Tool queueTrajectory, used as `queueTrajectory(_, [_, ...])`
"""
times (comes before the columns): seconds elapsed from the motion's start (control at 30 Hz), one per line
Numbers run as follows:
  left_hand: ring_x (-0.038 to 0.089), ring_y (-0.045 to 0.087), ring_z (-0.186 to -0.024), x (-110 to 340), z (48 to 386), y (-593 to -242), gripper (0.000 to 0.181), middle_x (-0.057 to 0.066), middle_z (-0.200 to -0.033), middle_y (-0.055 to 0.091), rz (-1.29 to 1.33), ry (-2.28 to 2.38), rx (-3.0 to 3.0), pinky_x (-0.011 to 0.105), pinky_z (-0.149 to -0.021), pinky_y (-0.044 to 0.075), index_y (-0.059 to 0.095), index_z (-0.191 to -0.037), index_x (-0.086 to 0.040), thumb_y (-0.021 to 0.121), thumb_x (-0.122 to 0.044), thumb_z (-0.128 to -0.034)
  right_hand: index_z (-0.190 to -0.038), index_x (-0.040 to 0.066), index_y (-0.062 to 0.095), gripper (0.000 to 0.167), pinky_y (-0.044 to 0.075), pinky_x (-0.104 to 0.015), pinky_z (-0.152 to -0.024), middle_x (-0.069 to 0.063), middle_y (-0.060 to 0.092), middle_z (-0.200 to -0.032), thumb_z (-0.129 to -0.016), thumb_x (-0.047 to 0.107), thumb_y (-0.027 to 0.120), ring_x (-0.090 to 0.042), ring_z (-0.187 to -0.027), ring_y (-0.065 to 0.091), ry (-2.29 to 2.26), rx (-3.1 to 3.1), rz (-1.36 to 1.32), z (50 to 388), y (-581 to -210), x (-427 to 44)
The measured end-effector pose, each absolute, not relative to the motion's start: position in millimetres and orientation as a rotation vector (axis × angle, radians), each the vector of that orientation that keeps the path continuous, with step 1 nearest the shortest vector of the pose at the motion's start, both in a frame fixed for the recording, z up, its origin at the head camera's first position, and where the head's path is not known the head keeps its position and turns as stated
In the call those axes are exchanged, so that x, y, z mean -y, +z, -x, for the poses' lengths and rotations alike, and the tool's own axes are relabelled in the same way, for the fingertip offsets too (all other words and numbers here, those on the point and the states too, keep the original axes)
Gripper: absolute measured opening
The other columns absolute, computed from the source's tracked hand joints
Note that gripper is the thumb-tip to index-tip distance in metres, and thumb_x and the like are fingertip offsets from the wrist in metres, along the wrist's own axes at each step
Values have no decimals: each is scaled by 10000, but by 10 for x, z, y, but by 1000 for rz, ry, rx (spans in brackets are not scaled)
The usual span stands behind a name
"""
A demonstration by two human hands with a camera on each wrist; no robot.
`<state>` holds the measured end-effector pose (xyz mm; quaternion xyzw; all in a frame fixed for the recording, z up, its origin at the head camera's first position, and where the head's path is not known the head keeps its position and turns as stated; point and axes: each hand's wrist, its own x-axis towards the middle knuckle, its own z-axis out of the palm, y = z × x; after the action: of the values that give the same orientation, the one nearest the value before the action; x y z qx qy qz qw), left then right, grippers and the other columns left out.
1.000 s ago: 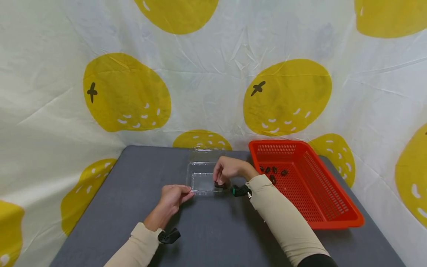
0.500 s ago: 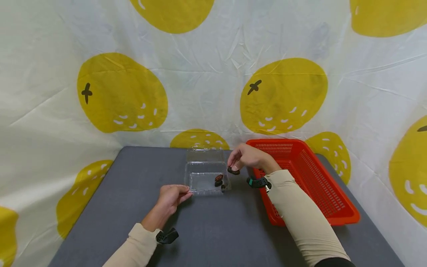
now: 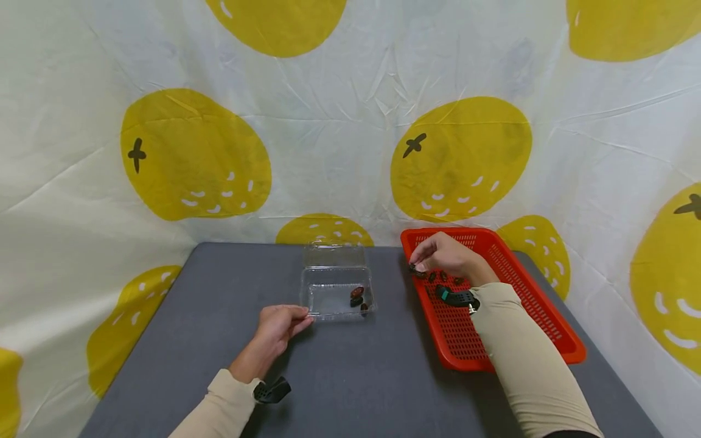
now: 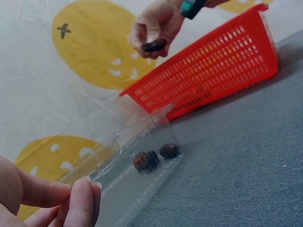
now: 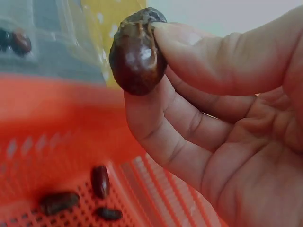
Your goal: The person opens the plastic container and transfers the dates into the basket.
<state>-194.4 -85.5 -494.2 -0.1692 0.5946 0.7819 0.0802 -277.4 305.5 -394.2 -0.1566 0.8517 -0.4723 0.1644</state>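
Note:
My right hand (image 3: 446, 254) pinches a dark, shiny brown date (image 5: 138, 59) between thumb and fingers, over the left rim of a red slotted plastic basket (image 3: 454, 334). My left hand (image 3: 275, 330) pinches the front left edge of a clear plastic clamshell box (image 3: 305, 286), whose lid stands open at the back. Inside the box, towards its right side, lie a reddish date (image 3: 357, 292), a darker one against it and another date (image 3: 364, 309) nearer the front. Several dates (image 5: 100, 181) lie on the basket floor beneath my right hand, which partly hides them in the head view.
Both containers stand on a grey table (image 3: 339, 377), with the basket to the right and a gap between them. Behind hangs a white cloth (image 3: 328, 152) printed with yellow fruit, and it also runs along both sides.
My right hand has lifted out of the clear box with a date and moved right to the basket's left rim. My left hand has stayed at the box edge.

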Motion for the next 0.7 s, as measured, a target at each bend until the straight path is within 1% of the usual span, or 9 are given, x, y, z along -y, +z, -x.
queueTrajectory(0.1, [165,742,-663,852,1948,-4945,238,132,-795,745,494,2345,-1776,247,-657,663,674,-1108,229,664,147,-885,-1039,-104,735,163,623,-283,-720,-35,764,-859,-901,-17,737,-206,-774,681,-1359,-2452,420,2760,-3965,-3199])
queueTrajectory(0.27, [172,748,-680,849,1955,-4936,248,128,-795,746,489,2345,-1772,246,-660,663,671,-1116,230,669,145,-883,-1083,-115,721,201,631,-289,-761,-20,770,-919,-927,11,726,-183,-826,685,-1377,-2492,332,2725,-4021,-3404])
queueTrajectory(0.33, [170,747,-679,849,1957,-4933,246,126,-796,746,496,2338,-1772,246,-661,663,673,-1117,225,671,140,-886,-1103,-107,719,214,632,-290,-780,-14,766,-937,-932,21,725,-193,-854,688,-1375,-2513,277,2710,-4053,-3468])
queueTrajectory(0.43, [167,745,-674,851,1960,-4939,249,117,-788,743,499,2329,-1777,248,-665,664,671,-1122,224,673,134,-889,-1130,-98,715,228,625,-286,-771,-14,755,-940,-940,28,715,-212,-869,683,-1382,-2537,191,2685,-4096,-3536])
queueTrajectory(0.6, [169,747,-679,854,1951,-4949,250,116,-788,743,491,2320,-1780,252,-670,666,671,-1125,222,676,129,-892,-1162,-111,704,247,609,-278,-738,-25,738,-929,-956,23,686,-188,-832,650,-1406,-2557,98,2651,-4170,-3607])
queueTrajectory(0.7, [170,749,-681,858,1943,-4955,249,127,-802,749,495,2315,-1782,253,-670,666,675,-1124,217,681,124,-894,-1180,-126,694,265,621,-286,-758,-18,738,-938,-970,33,674,-160,-833,648,-1416,-2561,82,2649,-4227,-3645])
